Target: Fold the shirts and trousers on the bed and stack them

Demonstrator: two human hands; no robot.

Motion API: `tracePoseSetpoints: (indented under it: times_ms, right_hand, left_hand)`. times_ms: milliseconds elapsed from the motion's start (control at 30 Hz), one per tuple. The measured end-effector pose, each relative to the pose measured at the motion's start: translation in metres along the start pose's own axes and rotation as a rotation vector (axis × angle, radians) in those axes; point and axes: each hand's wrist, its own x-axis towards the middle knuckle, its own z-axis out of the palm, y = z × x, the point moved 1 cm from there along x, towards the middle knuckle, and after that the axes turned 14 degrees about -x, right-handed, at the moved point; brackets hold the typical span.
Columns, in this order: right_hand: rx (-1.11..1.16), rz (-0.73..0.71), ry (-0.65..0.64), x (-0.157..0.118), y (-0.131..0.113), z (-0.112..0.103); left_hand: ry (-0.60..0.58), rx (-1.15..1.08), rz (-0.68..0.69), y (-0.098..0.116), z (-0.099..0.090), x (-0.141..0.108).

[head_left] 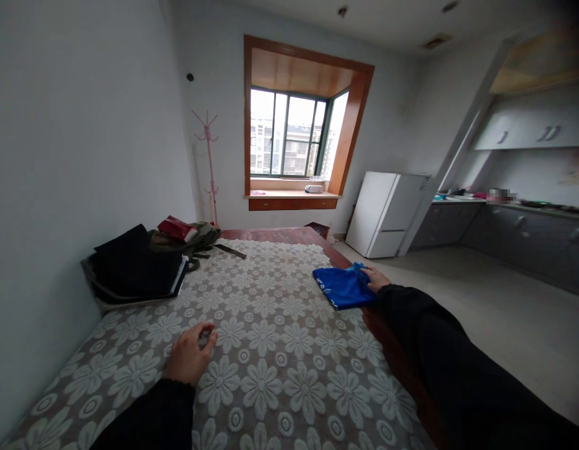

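Note:
A folded blue cloth [340, 289] with white lettering along its edge and a lighter blue patch at the top lies at the right edge of the table. It looks like a garment. My right hand [377, 279] is at its right side, fingers closed on that edge; the underside of the grip is hidden. Over the flowered tablecloth [262, 337], at the left, is my left hand [190, 353]. Its fingers are loosely curved, the thumb stands apart from them, and nothing shows between them.
Against the left wall lie a black bag or folder [134, 265], a green backpack [202, 240] and a red packet [175, 229]. Behind the table stand a pink coat rack [210, 162] and a white refrigerator [373, 212]. Kitchen cabinets [518, 231] line the right.

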Motion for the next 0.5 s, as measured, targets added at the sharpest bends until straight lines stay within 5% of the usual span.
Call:
tracePoseSetpoints:
  times_ms: [167,367,500]
  right_hand:
    - [-0.013,-0.054,-0.022,0.005,-0.044,0.017]
    - [-0.059,-0.063,-0.237,-0.011,-0.09,0.052]
    - [0.048,-0.037,-0.243,-0.019,-0.097,0.022]
  left_hand:
    - [-0.004,-0.021,0.0,0.007,-0.002,-0.003]
    - [0.006,-0.021,-0.022,0.01,-0.002,-0.006]
    - [0.013,-0.047,-0.025,0.011,-0.002,-0.007]
